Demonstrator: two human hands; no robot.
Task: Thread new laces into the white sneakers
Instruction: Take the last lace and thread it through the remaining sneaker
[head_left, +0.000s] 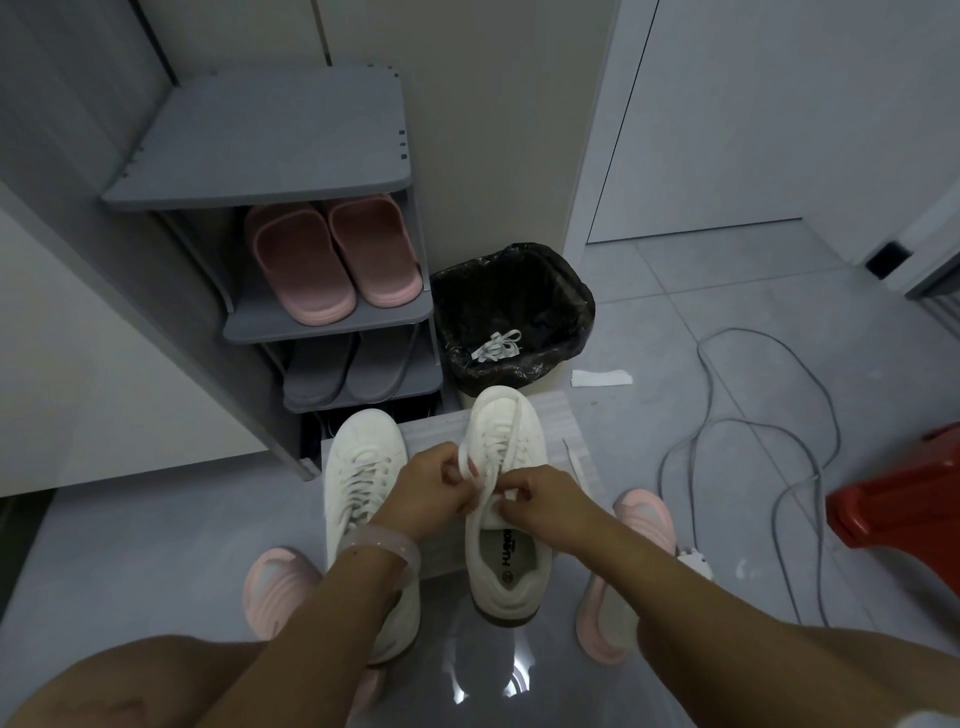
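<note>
Two white sneakers stand side by side on a pale mat (447, 423) on the floor, toes pointing away from me. The left sneaker (363, 467) has laces in its eyelets. Over the tongue of the right sneaker (506, 441), my left hand (434, 491) pinches a white lace (511, 434), part of which runs up toward the toe. My right hand (540, 501) pinches the lace at the top eyelets, close against the left hand. The fingers hide the upper eyelets.
A grey shoe rack (291, 156) with pink slippers (332, 260) and grey slippers stands at the back left. A black-lined bin (511, 317) holds old white laces (496, 345). Grey cable (753, 441) loops on the right, near a red stool (904, 499). Pink slippers are on my feet.
</note>
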